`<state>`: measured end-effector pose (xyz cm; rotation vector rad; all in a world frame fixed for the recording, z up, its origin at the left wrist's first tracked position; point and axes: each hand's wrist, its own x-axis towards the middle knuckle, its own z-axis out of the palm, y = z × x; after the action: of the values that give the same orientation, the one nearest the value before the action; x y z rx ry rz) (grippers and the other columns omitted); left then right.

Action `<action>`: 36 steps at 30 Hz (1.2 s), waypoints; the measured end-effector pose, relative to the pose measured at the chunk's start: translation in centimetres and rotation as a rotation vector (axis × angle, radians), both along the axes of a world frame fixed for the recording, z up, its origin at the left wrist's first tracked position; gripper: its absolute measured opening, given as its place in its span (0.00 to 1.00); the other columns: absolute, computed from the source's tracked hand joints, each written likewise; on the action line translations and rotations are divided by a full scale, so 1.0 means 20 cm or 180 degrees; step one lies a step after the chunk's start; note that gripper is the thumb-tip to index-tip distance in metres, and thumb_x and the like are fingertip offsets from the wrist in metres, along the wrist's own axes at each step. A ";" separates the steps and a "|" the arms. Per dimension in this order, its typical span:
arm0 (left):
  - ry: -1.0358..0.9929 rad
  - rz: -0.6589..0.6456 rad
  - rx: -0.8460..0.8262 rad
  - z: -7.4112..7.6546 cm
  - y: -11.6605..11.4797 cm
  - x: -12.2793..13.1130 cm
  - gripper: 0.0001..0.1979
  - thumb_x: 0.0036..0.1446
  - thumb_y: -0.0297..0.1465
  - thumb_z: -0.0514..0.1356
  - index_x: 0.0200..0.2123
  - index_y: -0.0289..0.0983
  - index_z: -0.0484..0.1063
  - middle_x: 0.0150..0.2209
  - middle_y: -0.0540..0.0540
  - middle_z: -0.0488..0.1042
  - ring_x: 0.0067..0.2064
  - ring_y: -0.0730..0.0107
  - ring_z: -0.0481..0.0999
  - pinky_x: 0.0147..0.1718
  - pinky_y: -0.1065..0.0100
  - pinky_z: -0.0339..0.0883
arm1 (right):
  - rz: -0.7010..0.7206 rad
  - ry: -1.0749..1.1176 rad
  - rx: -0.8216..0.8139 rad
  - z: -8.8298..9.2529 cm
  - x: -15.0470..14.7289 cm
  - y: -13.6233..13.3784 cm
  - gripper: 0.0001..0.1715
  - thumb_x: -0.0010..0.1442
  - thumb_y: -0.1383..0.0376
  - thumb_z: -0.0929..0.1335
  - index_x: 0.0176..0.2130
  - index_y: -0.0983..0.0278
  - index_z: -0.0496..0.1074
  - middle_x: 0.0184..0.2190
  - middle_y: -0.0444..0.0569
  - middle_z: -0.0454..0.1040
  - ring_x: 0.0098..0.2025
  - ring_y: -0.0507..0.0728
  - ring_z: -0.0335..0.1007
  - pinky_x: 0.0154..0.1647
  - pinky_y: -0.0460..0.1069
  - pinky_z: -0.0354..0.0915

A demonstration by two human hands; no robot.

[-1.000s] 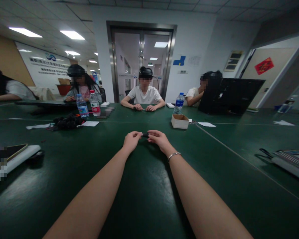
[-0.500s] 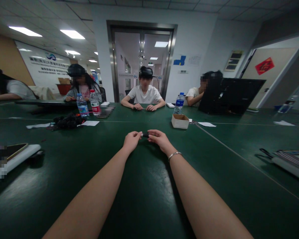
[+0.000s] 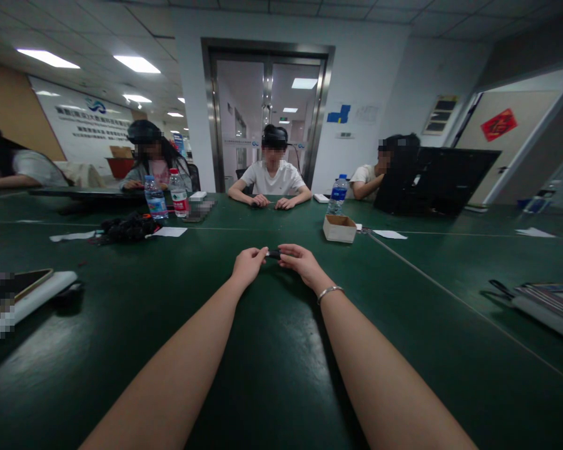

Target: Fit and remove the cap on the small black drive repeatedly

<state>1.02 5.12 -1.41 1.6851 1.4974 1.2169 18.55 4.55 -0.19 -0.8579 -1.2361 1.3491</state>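
A small dark, slim object with a shiny silvery end [image 3: 273,254] is held level between my two hands, just over the green table [image 3: 281,350]. My left hand [image 3: 249,265] pinches its silvery end between thumb and fingertips. On the other side, my right hand [image 3: 301,261] has thumb and fingers closed on the black end; a silver bangle [image 3: 329,294] is on that wrist. The fingers partly cover the object, and it is too small for me to tell its kind.
Beyond my hands stand an open cardboard box [image 3: 339,230] and a water bottle [image 3: 338,195]. Two more bottles [image 3: 156,199] and a black bundle [image 3: 129,230] are at the left. A monitor [image 3: 436,181] is at the back right. Several people sit around the table.
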 end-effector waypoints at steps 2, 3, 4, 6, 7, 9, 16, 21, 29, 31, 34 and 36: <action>0.0023 -0.0001 -0.0004 0.00 -0.01 0.00 0.23 0.53 0.50 0.52 0.26 0.36 0.73 0.25 0.46 0.74 0.25 0.70 0.69 0.26 0.69 0.58 | 0.0005 0.0012 -0.0012 0.00 0.00 0.00 0.17 0.43 0.72 0.73 0.37 0.64 0.75 0.35 0.47 0.75 0.29 0.49 0.72 0.34 0.46 0.72; 0.0035 -0.0010 -0.0007 0.01 -0.01 0.00 0.23 0.53 0.50 0.52 0.26 0.36 0.73 0.25 0.46 0.74 0.25 0.70 0.69 0.25 0.69 0.58 | 0.0016 0.0021 -0.0015 0.00 0.00 0.00 0.17 0.43 0.72 0.73 0.37 0.64 0.75 0.35 0.47 0.75 0.29 0.49 0.72 0.34 0.46 0.72; 0.0046 -0.0016 -0.0004 0.01 -0.01 0.00 0.24 0.53 0.50 0.52 0.26 0.36 0.73 0.24 0.46 0.74 0.25 0.70 0.69 0.25 0.69 0.57 | 0.0030 0.0034 -0.0016 0.00 0.00 0.00 0.17 0.43 0.72 0.73 0.37 0.65 0.75 0.35 0.47 0.75 0.29 0.49 0.72 0.34 0.46 0.71; 0.0060 -0.0028 0.0003 0.01 -0.01 0.00 0.24 0.53 0.51 0.51 0.25 0.36 0.73 0.24 0.46 0.74 0.25 0.70 0.69 0.24 0.69 0.57 | 0.0064 0.0056 -0.0017 0.00 0.00 0.00 0.17 0.43 0.72 0.73 0.37 0.65 0.75 0.35 0.47 0.75 0.29 0.49 0.72 0.34 0.46 0.71; 0.0064 -0.0032 0.0001 0.01 -0.01 0.00 0.24 0.53 0.51 0.51 0.25 0.36 0.73 0.24 0.46 0.74 0.25 0.70 0.69 0.24 0.69 0.57 | 0.0078 0.0064 -0.0020 0.00 0.00 0.00 0.17 0.43 0.72 0.73 0.37 0.65 0.75 0.35 0.47 0.75 0.29 0.49 0.72 0.34 0.46 0.71; 0.0074 -0.0034 -0.0022 0.01 -0.01 0.00 0.25 0.53 0.51 0.51 0.26 0.36 0.73 0.24 0.47 0.74 0.25 0.70 0.69 0.25 0.69 0.57 | 0.0089 0.0067 -0.0031 0.00 0.00 0.00 0.17 0.43 0.71 0.73 0.37 0.65 0.75 0.35 0.47 0.75 0.30 0.49 0.72 0.34 0.45 0.71; 0.0096 -0.0031 -0.0084 0.02 -0.02 -0.01 0.26 0.53 0.52 0.50 0.27 0.36 0.74 0.24 0.46 0.73 0.26 0.69 0.69 0.25 0.69 0.57 | 0.0177 0.0042 -0.0009 -0.01 0.01 0.01 0.18 0.43 0.70 0.74 0.38 0.64 0.75 0.36 0.47 0.75 0.31 0.49 0.72 0.36 0.46 0.70; 0.0223 0.0012 -0.0101 0.02 -0.01 -0.01 0.28 0.53 0.53 0.49 0.25 0.36 0.73 0.23 0.48 0.72 0.24 0.71 0.67 0.25 0.69 0.55 | 0.0258 0.0053 -0.0026 -0.01 0.02 0.02 0.20 0.42 0.70 0.75 0.38 0.63 0.75 0.37 0.48 0.75 0.33 0.51 0.72 0.37 0.47 0.70; 0.0445 0.0114 -0.0168 0.05 -0.04 0.00 0.29 0.54 0.54 0.46 0.18 0.37 0.69 0.17 0.50 0.66 0.21 0.71 0.64 0.24 0.68 0.53 | 0.0380 0.0076 -0.0014 -0.01 0.02 0.02 0.20 0.42 0.70 0.74 0.39 0.63 0.75 0.39 0.48 0.75 0.36 0.52 0.72 0.39 0.47 0.69; 0.0509 0.0158 -0.0150 0.06 -0.05 0.00 0.29 0.54 0.53 0.46 0.17 0.37 0.68 0.17 0.50 0.66 0.21 0.70 0.64 0.24 0.68 0.53 | 0.0403 0.0071 -0.0024 -0.01 0.02 0.02 0.19 0.43 0.70 0.74 0.39 0.63 0.75 0.40 0.48 0.75 0.36 0.52 0.73 0.40 0.47 0.69; 0.0404 0.0128 -0.0030 0.05 -0.06 0.01 0.27 0.54 0.53 0.48 0.20 0.37 0.69 0.20 0.50 0.69 0.23 0.70 0.66 0.25 0.68 0.54 | 0.0357 0.0081 -0.0061 -0.01 0.03 0.02 0.19 0.43 0.71 0.74 0.39 0.63 0.75 0.39 0.48 0.75 0.35 0.51 0.73 0.40 0.48 0.69; 0.0284 0.0080 0.0066 0.05 -0.05 0.01 0.25 0.53 0.52 0.50 0.23 0.37 0.71 0.22 0.50 0.70 0.25 0.70 0.67 0.27 0.69 0.55 | 0.0306 0.0106 -0.0087 -0.01 0.03 0.02 0.19 0.43 0.71 0.74 0.38 0.63 0.75 0.38 0.47 0.74 0.35 0.51 0.73 0.40 0.48 0.69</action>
<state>1.22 4.09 -0.46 1.7599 1.5681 1.1882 19.11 4.95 -0.44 -0.8006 -1.2488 1.4545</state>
